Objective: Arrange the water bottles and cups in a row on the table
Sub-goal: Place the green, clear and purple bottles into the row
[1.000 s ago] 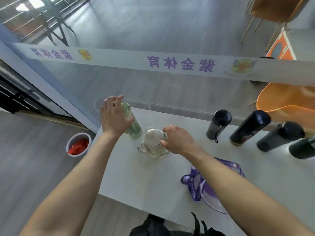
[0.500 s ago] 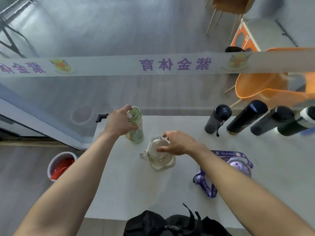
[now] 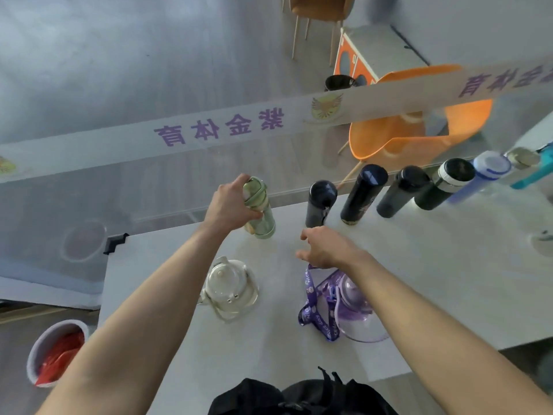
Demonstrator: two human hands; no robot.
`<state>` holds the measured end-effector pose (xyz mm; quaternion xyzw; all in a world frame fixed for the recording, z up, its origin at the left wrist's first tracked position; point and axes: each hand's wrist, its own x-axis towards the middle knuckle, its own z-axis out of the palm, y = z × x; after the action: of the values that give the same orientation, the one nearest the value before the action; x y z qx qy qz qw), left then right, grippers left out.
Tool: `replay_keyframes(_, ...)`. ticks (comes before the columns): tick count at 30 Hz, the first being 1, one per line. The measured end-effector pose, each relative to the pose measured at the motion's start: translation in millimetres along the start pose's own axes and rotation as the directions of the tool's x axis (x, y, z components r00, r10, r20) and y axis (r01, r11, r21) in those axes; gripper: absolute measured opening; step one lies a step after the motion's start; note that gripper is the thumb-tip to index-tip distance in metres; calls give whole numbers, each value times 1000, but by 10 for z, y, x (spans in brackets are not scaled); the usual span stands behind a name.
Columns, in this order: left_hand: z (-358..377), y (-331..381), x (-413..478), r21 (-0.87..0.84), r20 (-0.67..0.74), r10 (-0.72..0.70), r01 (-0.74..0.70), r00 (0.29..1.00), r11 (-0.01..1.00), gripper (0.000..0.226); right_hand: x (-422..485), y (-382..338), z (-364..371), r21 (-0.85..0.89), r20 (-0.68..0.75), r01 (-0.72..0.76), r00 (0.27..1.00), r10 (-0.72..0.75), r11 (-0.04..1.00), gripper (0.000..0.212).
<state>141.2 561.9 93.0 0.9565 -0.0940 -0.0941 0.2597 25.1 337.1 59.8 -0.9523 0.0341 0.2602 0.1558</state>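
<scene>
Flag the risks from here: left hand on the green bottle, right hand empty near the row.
1. The left hand holds the green bottle high, near its lid; setting it down close to the table edge could tip it off.
2. The right hand hovers open just in front of the nearest black bottle; a bump might topple the tightly packed row.
3. The purple strap lies under the right forearm and could snag.

Both forearms are bare to the frame's edge, with no sleeves; the left hand (image 3: pixel 229 206) and right hand (image 3: pixel 324 248) are ungloved.
</scene>
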Motion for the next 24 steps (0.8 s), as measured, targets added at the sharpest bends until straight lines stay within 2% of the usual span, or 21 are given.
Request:
replay_keyframes(11,431,651,167,81,80,80,-87,994,993,87,-147,503,-116,27,-17,-22,1000,22,999,59)
replay_keyframes(24,324,526,162,136,102,13,-27,995,990,90,-203,565,-119,34,-37,-4,999,5,999,56)
